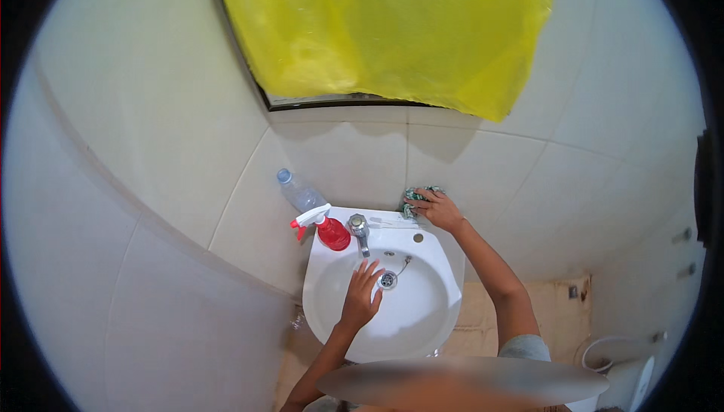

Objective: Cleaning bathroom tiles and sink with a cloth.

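My right hand [434, 207] presses a crumpled green-and-white cloth [412, 204] at the back right rim of a white washbasin [407, 327], where the rim meets the tiled wall. Over the bowl, my left hand [363, 293] is empty with its fingers spread, just left of the metal drain [387, 280]. Behind that hand stands a chrome tap [358, 228]. A red spray bottle [334, 235] with a white and red trigger head is on the rim left of the tap. A clear plastic bottle [300, 191] leans in the corner behind it.
Yellow plastic sheeting [384, 33] covers most of a dark-framed panel [283, 104] above the basin. Tiled walls rise at left and right. A drain stopper on a chain [407, 260] lies in the bowl. A pale hose or cable [594, 347] loops at the lower right.
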A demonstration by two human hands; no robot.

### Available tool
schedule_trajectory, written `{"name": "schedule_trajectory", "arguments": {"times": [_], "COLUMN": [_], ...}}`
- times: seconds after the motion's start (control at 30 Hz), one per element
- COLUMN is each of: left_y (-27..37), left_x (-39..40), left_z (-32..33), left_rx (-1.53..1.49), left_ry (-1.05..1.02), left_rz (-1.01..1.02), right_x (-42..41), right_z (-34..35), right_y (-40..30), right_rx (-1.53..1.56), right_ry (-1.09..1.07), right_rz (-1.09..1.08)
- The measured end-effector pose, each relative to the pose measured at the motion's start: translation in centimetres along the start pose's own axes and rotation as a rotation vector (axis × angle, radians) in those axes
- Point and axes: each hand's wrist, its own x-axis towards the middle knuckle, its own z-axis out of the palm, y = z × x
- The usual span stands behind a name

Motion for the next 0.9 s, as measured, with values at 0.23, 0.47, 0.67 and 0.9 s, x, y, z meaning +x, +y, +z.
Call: {"name": "schedule_trajectory", "arguments": {"times": [0.23, 0.47, 0.67, 0.9], "left_y": [0.3, 0.5, -1.1, -1.7], "left_x": [-0.1, 0.3, -2.3, -2.7], "left_z": [-0.4, -1.7, -2.2, -3.3], "left_rx": [-0.037, -0.01, -0.03, -0.026], "left_ry": [0.002, 0.054, 0.1, 0.139], "left_rz": [-0.081, -0.088, -0.115, -0.108], "right_x": [13.4, 19.0, 14.1, 9.0], "right_z": [-11.7, -5.3, 5.7, -4.1], "right_y": [0.6, -3.6, -5.7, 1.0], "right_rx": [-0.074, -0.052, 0.12, -0.15], "right_ry": [0.594, 0.531, 0.301, 0.317], "right_rz": [0.067, 0.008, -0.139, -0.174]}}
